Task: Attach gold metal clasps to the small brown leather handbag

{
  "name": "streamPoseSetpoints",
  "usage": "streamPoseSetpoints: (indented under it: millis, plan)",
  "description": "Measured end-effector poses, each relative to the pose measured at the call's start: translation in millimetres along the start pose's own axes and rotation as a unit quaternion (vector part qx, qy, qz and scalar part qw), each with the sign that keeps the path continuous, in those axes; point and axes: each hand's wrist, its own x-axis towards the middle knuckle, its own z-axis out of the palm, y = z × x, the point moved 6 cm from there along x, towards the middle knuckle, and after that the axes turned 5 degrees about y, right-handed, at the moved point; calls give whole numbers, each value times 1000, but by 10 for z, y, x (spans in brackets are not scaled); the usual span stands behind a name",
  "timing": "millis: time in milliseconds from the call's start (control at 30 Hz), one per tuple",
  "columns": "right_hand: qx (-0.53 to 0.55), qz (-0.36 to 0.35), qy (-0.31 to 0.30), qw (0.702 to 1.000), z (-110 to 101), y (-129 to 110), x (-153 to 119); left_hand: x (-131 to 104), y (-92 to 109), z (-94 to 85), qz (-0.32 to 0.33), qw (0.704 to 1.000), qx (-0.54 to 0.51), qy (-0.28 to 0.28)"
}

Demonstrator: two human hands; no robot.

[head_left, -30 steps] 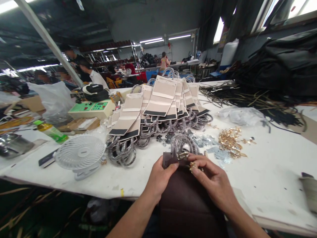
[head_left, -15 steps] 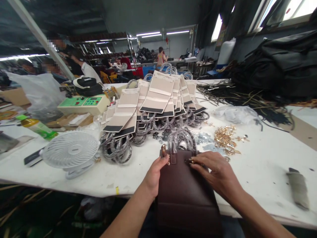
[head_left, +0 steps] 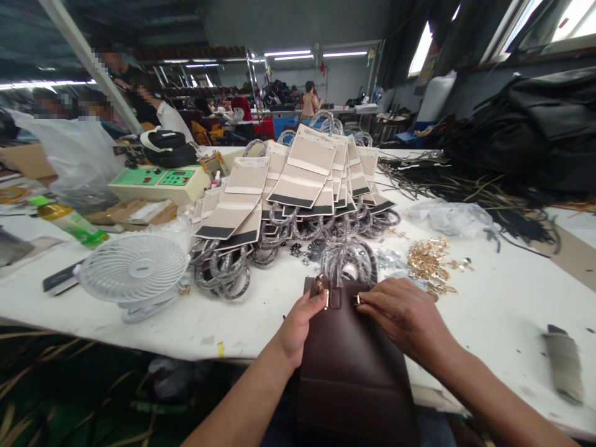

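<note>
My left hand (head_left: 298, 326) is pinched on the top left edge of the dark brown bag (head_left: 349, 366), thumb and fingers closed over the leather beside a gold clasp (head_left: 320, 284). My right hand (head_left: 405, 313) lies on the top right edge, fingertips pressed together on a small gold fitting (head_left: 357, 300); this grip is closed on the fitting and the bag rim together. A short leather tab (head_left: 335, 297) stands between the two hands.

The bag lies flat, its upper part on the near edge of the white bench (head_left: 488, 310), its lower part hanging over toward me. Its wrapped handle (head_left: 349, 264) arches up just behind the rim.

Step in hand, as I judge it: seating hardware along the bag's top edge. The next move calls for a steady left hold while the right fingertips align the fitting square to the rim.

Just beyond the right hand lies a heap of loose gold fittings (head_left: 428, 264), with small silver pieces (head_left: 386, 259) beside it. Further back is a stack of beige card-wrapped bags (head_left: 302, 180) with wrapped handles. To the left stands a white fan (head_left: 133, 273), behind it a green-topped control box (head_left: 161, 181) and a green bottle (head_left: 69, 222). Black straps (head_left: 465, 180) are piled at the far right. Other people work in the background.
</note>
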Motion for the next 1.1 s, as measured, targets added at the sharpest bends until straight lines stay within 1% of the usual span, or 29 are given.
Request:
streamPoseSetpoints:
  millis: [167,300,400,467,600,733,833,967,1100]
  plan:
    - [-35,-13,-72,997,93,32,47,17,3,2,1,1000,-12,11]
    - [-11,-16,-98,995,161,90,5,21,-11,44,-37,998,-41,3]
    - [10,-18,-101,995,166,129,-19,38,-23,42,-56,997,-53,5]
    - [5,-24,-104,994,160,130,-18,50,-32,27,-61,997,-56,9]
    - [-46,-35,-102,993,165,59,17,57,-50,10,-68,995,-67,5]
    - [-114,-53,-99,987,216,-42,37,59,-55,-17,-67,995,-70,8]
    - [-121,-56,-94,987,238,-68,20,64,-73,-24,-73,995,-71,5]
    - [-86,-34,-73,993,224,-59,-2,71,-70,-29,-57,997,-57,17]
    - [-90,-12,-60,994,238,-53,1,67,-34,-27,-26,998,-36,33]
